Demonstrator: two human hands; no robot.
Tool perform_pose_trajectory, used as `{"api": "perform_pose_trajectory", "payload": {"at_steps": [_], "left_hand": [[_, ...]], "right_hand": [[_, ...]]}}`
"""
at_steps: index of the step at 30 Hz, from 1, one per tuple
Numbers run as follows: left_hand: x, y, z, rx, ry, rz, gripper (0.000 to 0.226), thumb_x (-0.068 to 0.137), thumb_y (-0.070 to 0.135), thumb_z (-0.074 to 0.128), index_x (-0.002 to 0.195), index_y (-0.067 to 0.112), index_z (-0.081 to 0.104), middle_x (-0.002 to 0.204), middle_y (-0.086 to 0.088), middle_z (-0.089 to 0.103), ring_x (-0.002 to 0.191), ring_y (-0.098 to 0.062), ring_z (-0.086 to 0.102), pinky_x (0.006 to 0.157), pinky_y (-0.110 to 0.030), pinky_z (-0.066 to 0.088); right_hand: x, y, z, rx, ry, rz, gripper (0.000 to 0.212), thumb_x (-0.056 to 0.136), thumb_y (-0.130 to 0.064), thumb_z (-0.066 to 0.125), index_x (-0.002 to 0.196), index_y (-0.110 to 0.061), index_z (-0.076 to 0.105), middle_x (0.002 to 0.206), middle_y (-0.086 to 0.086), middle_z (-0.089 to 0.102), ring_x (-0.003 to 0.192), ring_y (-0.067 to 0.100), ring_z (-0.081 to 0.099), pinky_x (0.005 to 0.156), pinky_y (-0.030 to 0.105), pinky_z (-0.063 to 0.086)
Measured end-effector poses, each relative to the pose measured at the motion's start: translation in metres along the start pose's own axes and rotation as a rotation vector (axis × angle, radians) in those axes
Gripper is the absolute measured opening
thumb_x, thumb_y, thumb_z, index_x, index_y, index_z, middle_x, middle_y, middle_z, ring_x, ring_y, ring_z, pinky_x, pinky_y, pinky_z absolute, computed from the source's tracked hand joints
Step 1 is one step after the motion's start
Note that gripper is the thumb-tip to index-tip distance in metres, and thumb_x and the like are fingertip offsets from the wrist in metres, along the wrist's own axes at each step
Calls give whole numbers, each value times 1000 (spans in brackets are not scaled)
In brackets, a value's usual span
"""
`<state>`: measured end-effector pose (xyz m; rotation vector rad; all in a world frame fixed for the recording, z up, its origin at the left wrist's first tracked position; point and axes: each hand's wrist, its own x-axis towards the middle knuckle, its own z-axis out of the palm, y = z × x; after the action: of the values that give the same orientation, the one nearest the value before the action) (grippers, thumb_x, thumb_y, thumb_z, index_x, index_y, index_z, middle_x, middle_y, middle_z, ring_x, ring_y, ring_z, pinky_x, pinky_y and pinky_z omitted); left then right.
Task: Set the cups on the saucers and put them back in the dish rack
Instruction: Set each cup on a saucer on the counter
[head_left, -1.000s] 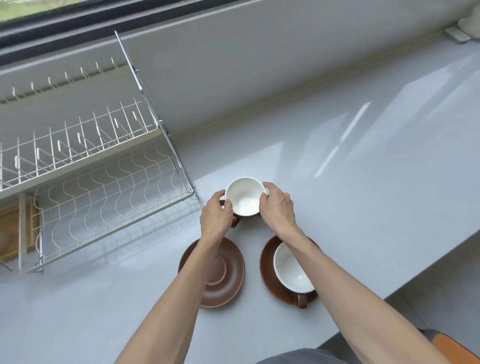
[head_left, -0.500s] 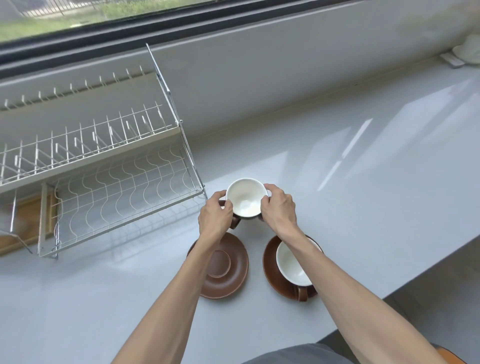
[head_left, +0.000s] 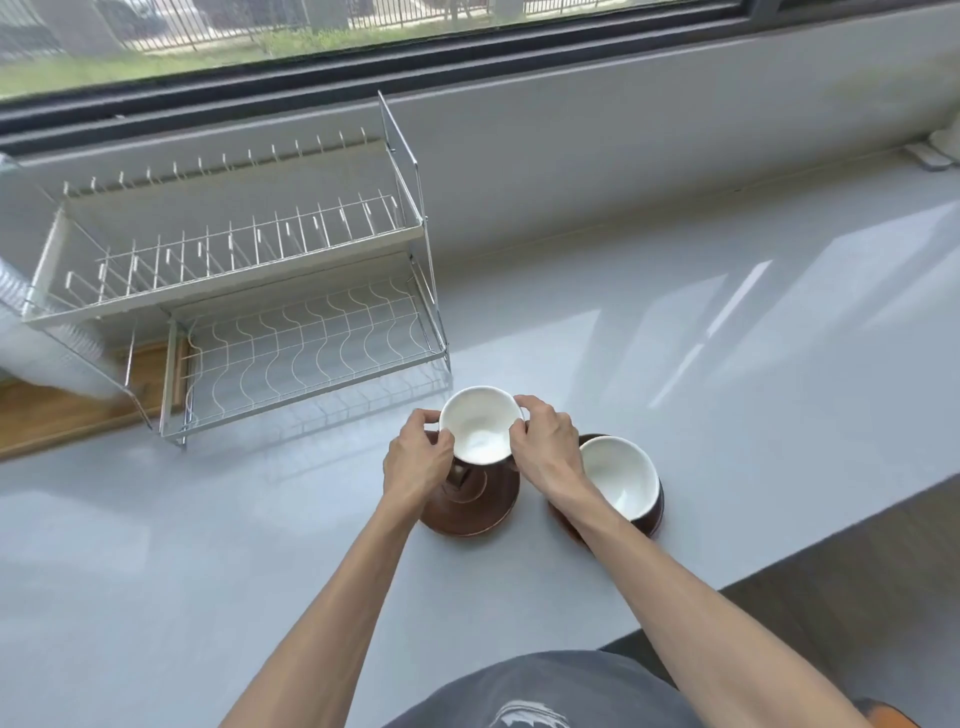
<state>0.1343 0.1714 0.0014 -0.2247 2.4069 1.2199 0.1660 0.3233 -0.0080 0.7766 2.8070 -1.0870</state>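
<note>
A brown cup with a white inside (head_left: 480, 423) hangs just over the far part of a brown saucer (head_left: 475, 506). My left hand (head_left: 415, 460) grips its left side and my right hand (head_left: 545, 441) its right rim. Whether the cup touches the saucer is hidden by my hands. To the right, a second such cup (head_left: 621, 478) sits on its own brown saucer (head_left: 563, 519), partly behind my right forearm. The white two-tier wire dish rack (head_left: 311, 343) stands at the left, both tiers bare.
A wooden board (head_left: 47, 410) lies under the rack's left end. The grey counter (head_left: 727, 364) drops off at its front edge on the right. A wall and window sill run along the back; a small white object (head_left: 943, 143) sits far right.
Both hands have carried the cup toward me, from the counter behind the left saucer to over that saucer. The camera has tilted up, showing more of the rack and window.
</note>
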Motion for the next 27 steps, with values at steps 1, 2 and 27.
{"api": "perform_pose_trajectory", "payload": {"at_steps": [1, 2, 27], "left_hand": [[-4, -3, -1, -1, -1, 0, 31, 84, 30, 49, 113, 28, 59, 109, -2, 76, 99, -32, 72, 99, -48, 52], [-7, -6, -2, 1, -1, -1, 28, 86, 29, 49, 113, 28, 58, 109, -1, 76, 99, -32, 72, 99, -48, 52], [-26, -46, -12, -50, -32, -101, 25, 83, 27, 47, 107, 26, 55, 105, 2, 72, 90, -31, 75, 94, -48, 55]], "right_hand": [[-4, 0, 2, -7, -6, 0, 49, 90, -10, 43, 138, -16, 53, 116, 22, 68, 110, 42, 59, 90, 42, 44], [-8, 0, 3, -13, -10, -1, 49, 90, -10, 43, 138, -16, 53, 116, 22, 68, 110, 42, 59, 90, 42, 44], [-33, 5, 37, -24, -99, 19, 48, 90, -13, 38, 135, -20, 53, 110, 17, 70, 103, 41, 63, 90, 43, 49]]}}
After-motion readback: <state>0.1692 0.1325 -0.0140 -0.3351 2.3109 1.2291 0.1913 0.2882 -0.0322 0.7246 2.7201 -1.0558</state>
